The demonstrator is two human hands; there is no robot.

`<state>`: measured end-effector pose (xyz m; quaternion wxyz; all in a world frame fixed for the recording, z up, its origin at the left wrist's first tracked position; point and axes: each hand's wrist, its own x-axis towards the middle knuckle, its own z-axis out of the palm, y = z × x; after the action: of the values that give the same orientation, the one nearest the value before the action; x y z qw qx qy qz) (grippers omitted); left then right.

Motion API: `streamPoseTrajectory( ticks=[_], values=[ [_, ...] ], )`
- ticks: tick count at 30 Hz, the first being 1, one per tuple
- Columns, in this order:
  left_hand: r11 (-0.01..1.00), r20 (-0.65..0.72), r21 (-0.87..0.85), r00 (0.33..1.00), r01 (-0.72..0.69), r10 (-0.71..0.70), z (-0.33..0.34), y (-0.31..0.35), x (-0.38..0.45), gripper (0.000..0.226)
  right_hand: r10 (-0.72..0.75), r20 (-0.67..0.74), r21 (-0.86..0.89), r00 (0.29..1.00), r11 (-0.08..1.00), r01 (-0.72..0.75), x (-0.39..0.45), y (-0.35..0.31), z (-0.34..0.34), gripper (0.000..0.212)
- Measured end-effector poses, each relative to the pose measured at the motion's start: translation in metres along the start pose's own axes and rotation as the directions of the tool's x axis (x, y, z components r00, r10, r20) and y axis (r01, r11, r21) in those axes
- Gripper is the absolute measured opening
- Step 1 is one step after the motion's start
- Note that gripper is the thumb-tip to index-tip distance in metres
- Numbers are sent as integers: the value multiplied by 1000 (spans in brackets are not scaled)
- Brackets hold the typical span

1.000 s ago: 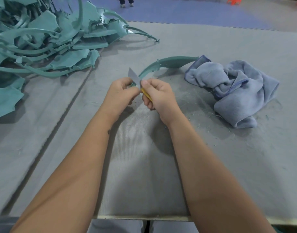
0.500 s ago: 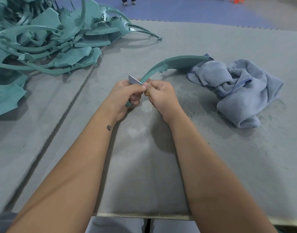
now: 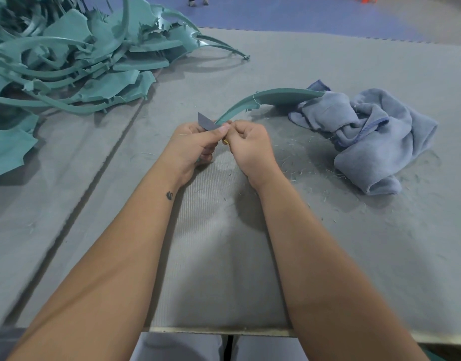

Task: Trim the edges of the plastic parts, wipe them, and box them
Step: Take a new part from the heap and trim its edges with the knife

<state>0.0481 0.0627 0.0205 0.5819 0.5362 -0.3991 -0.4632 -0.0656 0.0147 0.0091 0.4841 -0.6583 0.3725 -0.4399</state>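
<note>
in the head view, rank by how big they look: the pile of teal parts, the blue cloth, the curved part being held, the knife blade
1. pile of teal parts, cut off by the frame edge
2. blue cloth
3. curved part held in the hands, slimmer than the cloth
4. knife blade, partly hidden by the left hand

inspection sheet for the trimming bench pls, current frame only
Surface: grey mat, littered with fine teal shavings.
Job's things: curved teal part held at its near end, far end at the cloth; grey blade beside it; blue cloth crumpled at right.
Clutter: pile of teal parts at far left.
Hands: left hand grips the part's near end, thumb on the blade; right hand curled round a yellow handle, mostly hidden.
Cables: nothing seen.
Surroundings: blue floor mats beyond the bench; a person's feet at top edge. No box seen.
</note>
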Motion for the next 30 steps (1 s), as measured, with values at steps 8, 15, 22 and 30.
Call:
streamPoseTrajectory(
  ticks=[8,15,22,30],
  values=[
    [999,-74,37,997,-23,25,7,-1,0,22,-18,-163,-17,986,1000,16,3,2,-2,41],
    [990,-123,138,991,-29,46,10,-4,0,8,141,-260,372,955,927,-36,7,0,-11,35],
    [971,-123,218,984,-96,125,1,-1,1,22,173,-258,478,951,878,-31,6,-3,-25,31],
    [874,-78,473,983,-109,165,-7,5,1,28,143,-40,226,989,965,-130,8,-2,-20,30]
  ],
)
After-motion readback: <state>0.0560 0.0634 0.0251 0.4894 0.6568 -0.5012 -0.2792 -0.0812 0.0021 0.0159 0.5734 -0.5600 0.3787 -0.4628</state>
